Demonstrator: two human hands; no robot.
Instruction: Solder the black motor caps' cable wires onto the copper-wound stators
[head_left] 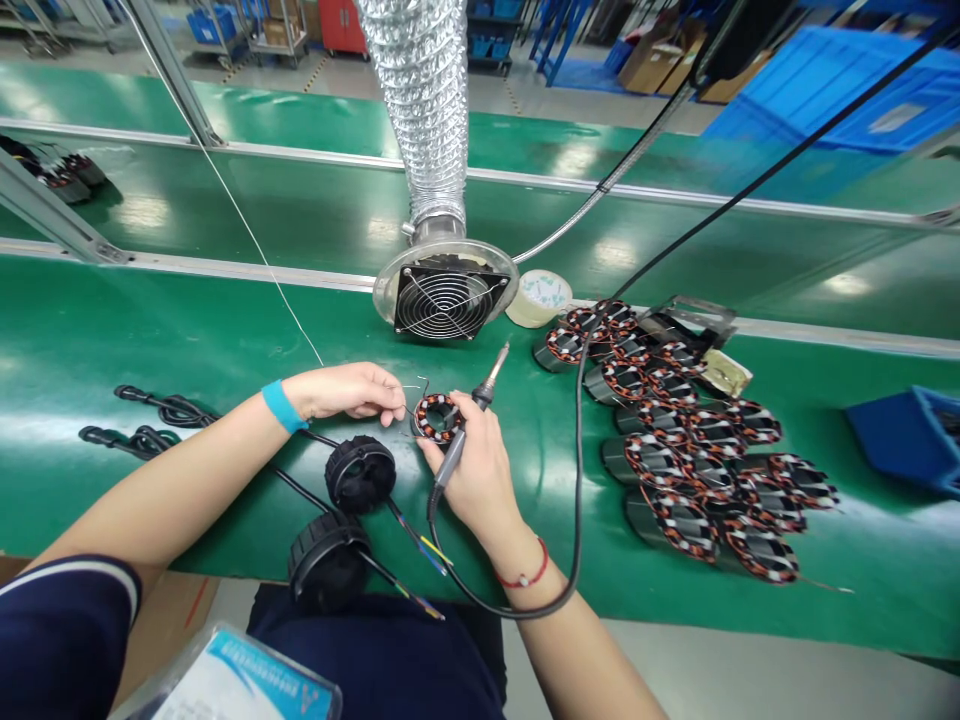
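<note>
A small stator with copper windings (438, 416) lies on the green bench between my hands. My left hand (349, 390) is closed in a pinch on a thin wire (417, 389) that rises from the stator. My right hand (474, 470) is wrapped around a soldering iron (480, 400), whose tip points up and away toward the fan. The same hand's fingers rest against the stator's edge. The iron's black cable (577, 470) loops around my right wrist.
A fume fan (445, 296) on a silver duct stands behind the stator, with a tape roll (538, 297) beside it. Several wound stators (675, 440) lie at the right. Two black round housings (360, 473) with cables lie near the front edge. A blue bin (911, 435) sits far right.
</note>
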